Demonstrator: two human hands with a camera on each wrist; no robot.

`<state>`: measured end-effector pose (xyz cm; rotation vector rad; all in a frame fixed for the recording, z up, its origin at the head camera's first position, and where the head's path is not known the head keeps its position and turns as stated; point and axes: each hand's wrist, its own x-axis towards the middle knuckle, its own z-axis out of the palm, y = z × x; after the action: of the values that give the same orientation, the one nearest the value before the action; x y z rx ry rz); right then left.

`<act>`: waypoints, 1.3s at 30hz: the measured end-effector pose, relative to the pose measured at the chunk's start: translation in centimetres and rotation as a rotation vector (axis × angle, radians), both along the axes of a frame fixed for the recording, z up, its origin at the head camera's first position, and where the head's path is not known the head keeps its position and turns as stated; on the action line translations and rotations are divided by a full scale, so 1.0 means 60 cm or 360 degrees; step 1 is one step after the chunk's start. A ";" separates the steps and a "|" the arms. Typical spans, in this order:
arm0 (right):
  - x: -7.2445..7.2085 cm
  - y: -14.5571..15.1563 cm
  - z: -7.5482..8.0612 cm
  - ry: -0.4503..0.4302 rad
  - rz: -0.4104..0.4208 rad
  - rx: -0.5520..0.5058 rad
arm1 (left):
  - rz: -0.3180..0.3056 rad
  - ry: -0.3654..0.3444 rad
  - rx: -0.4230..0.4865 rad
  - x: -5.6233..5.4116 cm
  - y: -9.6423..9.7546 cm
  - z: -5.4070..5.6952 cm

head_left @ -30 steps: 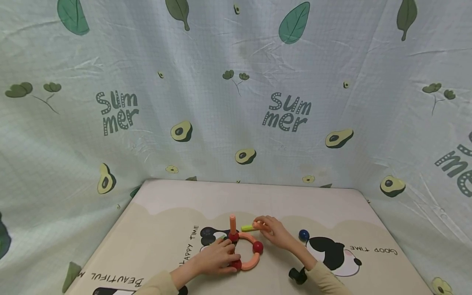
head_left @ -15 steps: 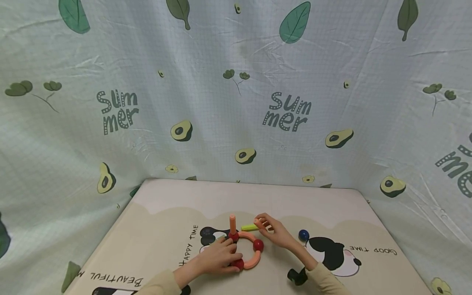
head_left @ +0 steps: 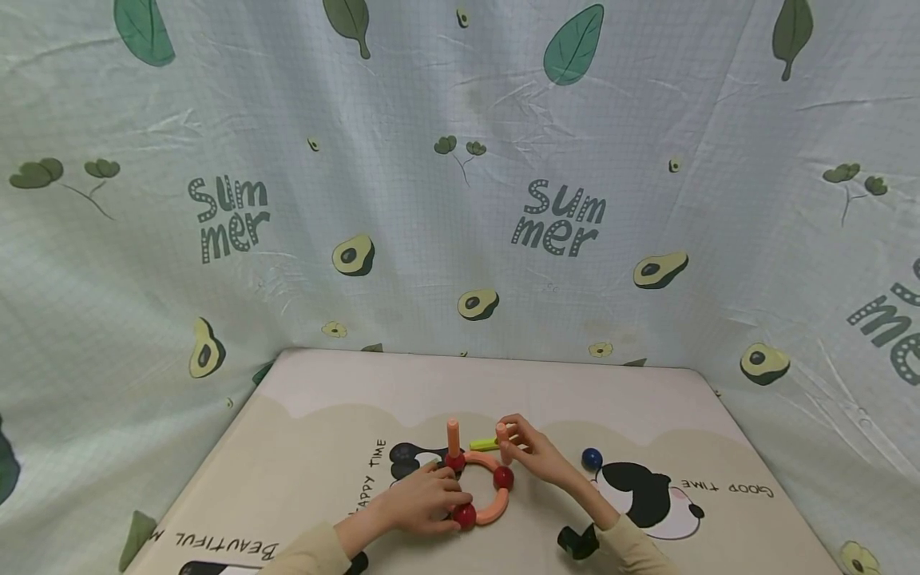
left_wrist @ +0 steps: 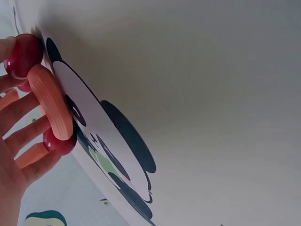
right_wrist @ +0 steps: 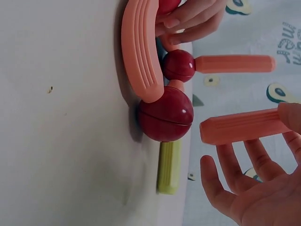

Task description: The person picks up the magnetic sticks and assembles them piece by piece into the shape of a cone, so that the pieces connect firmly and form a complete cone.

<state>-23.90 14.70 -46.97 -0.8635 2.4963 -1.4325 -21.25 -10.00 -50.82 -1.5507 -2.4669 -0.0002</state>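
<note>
A ring of red balls and curved orange rods (head_left: 493, 509) lies on the table. My left hand (head_left: 420, 503) spans its near left side; the left wrist view has thumb and finger holding a red ball (left_wrist: 24, 55), other fingers behind a curved rod (left_wrist: 51, 101). One straight orange rod (head_left: 454, 438) stands up from the far left ball (right_wrist: 178, 66). My right hand (head_left: 537, 454) pinches another straight orange rod (right_wrist: 244, 127) between thumb and fingers. This rod is upright, its lower end just above and apart from the ring's right red ball (right_wrist: 167, 115).
A yellow-green rod (head_left: 484, 444) lies just behind the ring. Farther right is a blue ball (head_left: 592, 458), with a dark green piece (head_left: 578, 542) by the right sleeve. The printed table (head_left: 489, 383) ends at a hanging patterned cloth (head_left: 417, 200).
The orange rod in my right hand has turned from lying flat to upright, over the right red ball. My left hand stays on the ring, which has barely shifted.
</note>
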 end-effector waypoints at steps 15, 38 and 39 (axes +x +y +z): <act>-0.024 0.015 -0.048 -0.0053 0.0024 -0.0024 | -0.0007 -0.0044 0.0000 -0.008 -0.010 -0.004; -0.028 0.019 -0.057 -0.0109 0.0084 -0.0049 | 0.0030 -0.0075 -0.0012 -0.009 -0.009 -0.005; -0.028 0.019 -0.057 -0.0108 0.0087 -0.0049 | 0.0034 -0.0078 -0.0014 -0.009 -0.009 -0.006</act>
<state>-25.55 15.83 -50.36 -0.8662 2.3889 -1.4609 -21.77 -10.57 -51.18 -1.5457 -2.5247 -0.0241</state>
